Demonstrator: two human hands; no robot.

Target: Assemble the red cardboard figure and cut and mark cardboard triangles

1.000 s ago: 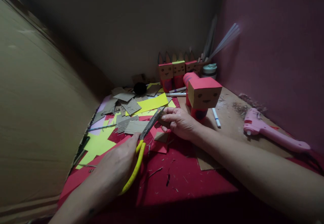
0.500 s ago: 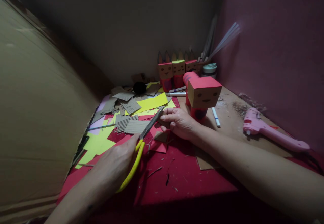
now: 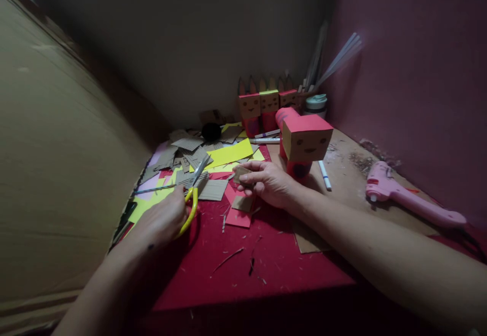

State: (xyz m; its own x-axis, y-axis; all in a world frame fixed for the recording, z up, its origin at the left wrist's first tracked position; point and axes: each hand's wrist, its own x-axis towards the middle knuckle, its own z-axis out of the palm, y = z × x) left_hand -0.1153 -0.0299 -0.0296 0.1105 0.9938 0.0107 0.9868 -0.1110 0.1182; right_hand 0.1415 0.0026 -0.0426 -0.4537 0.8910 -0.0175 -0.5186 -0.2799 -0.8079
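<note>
My left hand [image 3: 167, 212] is closed around the yellow handles of a pair of scissors [image 3: 192, 205], whose metal blades point up and away over the cardboard scraps [image 3: 213, 190]. In my right hand [image 3: 266, 183] a small brown cardboard piece [image 3: 242, 175] is pinched between thumb and fingers. The blades stand apart from this piece, to its left. Below my right hand, another small cardboard piece [image 3: 242, 203] lies on a strip of red paper [image 3: 238, 219]. Just behind my right wrist stands a box-headed cardboard figure [image 3: 309, 146] with a red top and a drawn face.
Several similar figures [image 3: 249, 107] stand at the back by a lidded cup [image 3: 315, 104]. A pink glue gun [image 3: 403, 199] lies at the right, near a white marker [image 3: 324, 176]. Yellow paper [image 3: 230, 153] lies among the scraps. A large cardboard panel [image 3: 57, 163] rises at the left.
My left hand has drawn the scissors left, away from the cardboard piece in my right hand. The right hand has stayed nearly in place, and the piece now shows more fully.
</note>
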